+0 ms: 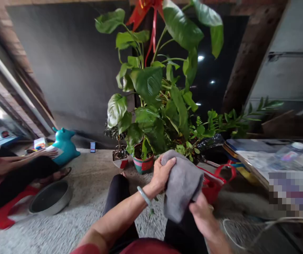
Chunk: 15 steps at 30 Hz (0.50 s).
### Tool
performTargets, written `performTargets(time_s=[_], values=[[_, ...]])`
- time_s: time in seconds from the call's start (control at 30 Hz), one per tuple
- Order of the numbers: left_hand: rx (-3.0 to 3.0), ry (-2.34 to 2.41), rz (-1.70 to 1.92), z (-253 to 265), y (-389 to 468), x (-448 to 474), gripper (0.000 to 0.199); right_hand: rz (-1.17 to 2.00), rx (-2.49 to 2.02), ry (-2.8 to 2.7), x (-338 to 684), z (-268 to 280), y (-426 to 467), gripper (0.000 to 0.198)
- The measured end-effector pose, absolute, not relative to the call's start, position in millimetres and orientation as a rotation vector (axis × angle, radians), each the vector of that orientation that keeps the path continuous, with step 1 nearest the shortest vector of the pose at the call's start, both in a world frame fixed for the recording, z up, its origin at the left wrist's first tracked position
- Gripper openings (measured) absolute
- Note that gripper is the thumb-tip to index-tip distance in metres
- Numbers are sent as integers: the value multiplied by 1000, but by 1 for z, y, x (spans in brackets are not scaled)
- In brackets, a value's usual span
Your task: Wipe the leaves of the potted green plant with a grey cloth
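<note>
Hands meet at the lower centre of the head view: the left hand [162, 173] clamps the top of a grey cloth [181, 185], and the right hand [203, 215] pinches its lower edge. Behind the cloth stand a potted plant [151, 106] and a red watering can [215, 183]; at lower left, a metal basin [50, 197] lies beside a seated person [11, 176].

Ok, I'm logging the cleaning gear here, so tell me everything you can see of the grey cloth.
The grey cloth looks soft and plain, like fleece or microfibre, with no print. It hangs bunched and folded in front of the potted plant. The left hand pinches its top edge; the right hand holds its lower end. It touches nothing else, as far as shows.
</note>
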<state>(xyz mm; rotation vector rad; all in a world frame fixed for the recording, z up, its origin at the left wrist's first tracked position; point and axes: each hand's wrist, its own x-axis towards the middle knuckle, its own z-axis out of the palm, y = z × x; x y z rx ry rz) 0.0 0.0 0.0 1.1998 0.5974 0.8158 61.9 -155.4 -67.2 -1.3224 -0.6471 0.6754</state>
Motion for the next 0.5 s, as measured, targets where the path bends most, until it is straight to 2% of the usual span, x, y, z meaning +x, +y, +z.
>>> performTargets(time_s=[0.1,0.17,0.33,0.5], values=[[1063,606,866,4,0,-3,47,512,-1559,-681,36,-59,-123,82],[937,571,784,1,6,-7,50,427,-1667,-632,30,-55,-107,73],[953,470,687,-4,46,-29,54,416,-1615,-215,42,-33,-89,97],[981,520,756,-3,87,-38,54,425,-1604,-261,61,-9,-97,92]])
